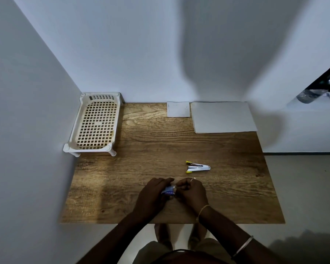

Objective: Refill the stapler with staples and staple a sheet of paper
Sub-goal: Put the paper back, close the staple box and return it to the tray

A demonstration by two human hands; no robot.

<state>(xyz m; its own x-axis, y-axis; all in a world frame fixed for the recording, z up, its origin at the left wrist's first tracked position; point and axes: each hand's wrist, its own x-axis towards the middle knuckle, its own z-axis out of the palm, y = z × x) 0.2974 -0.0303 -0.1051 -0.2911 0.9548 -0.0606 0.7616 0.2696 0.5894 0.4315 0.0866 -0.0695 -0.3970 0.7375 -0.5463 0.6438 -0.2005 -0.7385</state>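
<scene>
A small white and yellow stapler (198,167) lies opened out on the wooden table (160,149), right of centre. Nearer the front edge my left hand (152,195) grips a little blue and white staple box (169,192), and my right hand (191,193) pinches the box's right end. Most of the box is hidden between the fingers. A stack of white paper sheets (223,117) lies at the far right of the table, with a small white square of paper (178,109) beside it.
A cream plastic lattice tray (95,124) on short legs stands at the far left against the walls. Walls close off the table at the back and left. The floor (303,187) shows to the right.
</scene>
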